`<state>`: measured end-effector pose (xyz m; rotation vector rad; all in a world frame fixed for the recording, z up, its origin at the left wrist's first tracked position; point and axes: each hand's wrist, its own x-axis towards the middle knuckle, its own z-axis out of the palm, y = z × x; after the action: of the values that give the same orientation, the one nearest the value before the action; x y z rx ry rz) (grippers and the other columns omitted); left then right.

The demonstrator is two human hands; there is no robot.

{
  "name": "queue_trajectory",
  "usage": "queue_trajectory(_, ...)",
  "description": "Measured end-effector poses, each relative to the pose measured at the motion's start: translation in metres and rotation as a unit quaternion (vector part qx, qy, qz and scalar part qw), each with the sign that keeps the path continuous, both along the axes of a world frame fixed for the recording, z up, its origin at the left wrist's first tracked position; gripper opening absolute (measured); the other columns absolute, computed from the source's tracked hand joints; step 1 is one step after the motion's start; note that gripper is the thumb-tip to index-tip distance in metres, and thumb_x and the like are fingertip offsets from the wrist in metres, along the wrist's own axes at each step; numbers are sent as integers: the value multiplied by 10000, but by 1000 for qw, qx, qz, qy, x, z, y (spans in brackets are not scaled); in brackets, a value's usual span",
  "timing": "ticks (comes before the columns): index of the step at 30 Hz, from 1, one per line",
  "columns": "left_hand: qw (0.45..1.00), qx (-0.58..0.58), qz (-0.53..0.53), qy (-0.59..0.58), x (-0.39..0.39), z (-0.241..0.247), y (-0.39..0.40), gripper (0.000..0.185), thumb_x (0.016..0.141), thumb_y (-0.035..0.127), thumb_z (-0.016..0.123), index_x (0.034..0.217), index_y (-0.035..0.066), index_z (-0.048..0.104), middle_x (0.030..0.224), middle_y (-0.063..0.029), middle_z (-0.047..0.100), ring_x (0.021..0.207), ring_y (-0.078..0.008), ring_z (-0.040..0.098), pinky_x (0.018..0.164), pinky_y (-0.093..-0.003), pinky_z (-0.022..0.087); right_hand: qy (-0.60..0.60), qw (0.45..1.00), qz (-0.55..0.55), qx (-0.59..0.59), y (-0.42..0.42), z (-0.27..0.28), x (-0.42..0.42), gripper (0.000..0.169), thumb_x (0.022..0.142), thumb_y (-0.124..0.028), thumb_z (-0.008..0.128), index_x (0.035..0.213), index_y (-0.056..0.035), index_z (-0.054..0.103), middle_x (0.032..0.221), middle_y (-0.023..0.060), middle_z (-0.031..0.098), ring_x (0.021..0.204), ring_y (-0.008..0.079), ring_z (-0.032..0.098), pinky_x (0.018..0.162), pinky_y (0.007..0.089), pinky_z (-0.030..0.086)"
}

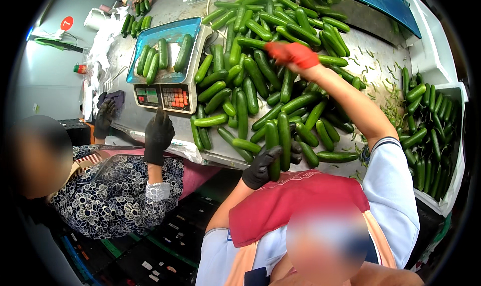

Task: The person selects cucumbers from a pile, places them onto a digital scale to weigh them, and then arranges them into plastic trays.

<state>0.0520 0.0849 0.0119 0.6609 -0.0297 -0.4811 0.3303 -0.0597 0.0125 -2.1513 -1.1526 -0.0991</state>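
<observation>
My left hand (265, 165), in a black glove, holds two dark green cucumbers (278, 143) upright side by side near the table's front edge. Black fingertips show beyond the right one. My right hand (292, 55), in a red glove and blurred by motion, is stretched out over a large heap of cucumbers (255, 72). A cucumber (250, 43) lies at its fingertips; whether the hand grips it cannot be told.
Left of the heap, a digital scale (163, 96) bears several cucumbers on its blue tray. A co-worker's black-gloved hands (159, 135) are near it. At the right stands a white foam box (460, 135) of cucumbers. Small green scraps (392, 102) litter the metal table. Another person's hands are at the top left.
</observation>
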Motion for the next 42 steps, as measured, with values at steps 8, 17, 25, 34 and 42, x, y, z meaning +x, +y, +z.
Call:
queue_trajectory(8,990,-99,92,-33,22,3,12,631,973,390,426,1455,38,220,1290,-188,512,1136,-319,550,1009,-461,418,571,751,15,330,-52,49,-43,447,998,-335,433,1304,-10,448,1185,263,585,1024,307,633,839,407,533)
queue_trajectory(17,992,-118,46,9,29,-17,2,693,928,459,503,1440,38,301,1401,-168,431,1266,-333,450,1087,-469,339,601,775,57,187,-11,48,-140,489,966,-296,537,1402,-121,402,1151,49,632,1005,167,631,744,287,529)
queue_trajectory(25,979,-204,7,-6,5,-25,7,841,863,478,606,1465,41,214,1335,-201,454,1130,-311,541,966,-483,427,364,921,-26,138,-39,76,-115,314,980,-205,520,1209,1,579,1081,72,659,938,121,632,861,271,496)
queue_trajectory(34,981,-189,24,45,7,-21,12,946,778,503,706,1458,53,227,1204,-184,537,987,-312,588,889,-429,464,-69,948,41,-309,7,9,2,313,921,-365,533,1109,-127,608,837,129,648,773,357,613,643,455,480)
queue_trajectory(42,979,-187,35,72,-1,-28,16,915,797,496,678,1457,48,230,1182,-166,546,978,-311,595,834,-386,494,38,904,114,-410,15,13,20,502,931,-502,449,1231,-118,566,973,139,643,910,354,601,788,455,463)
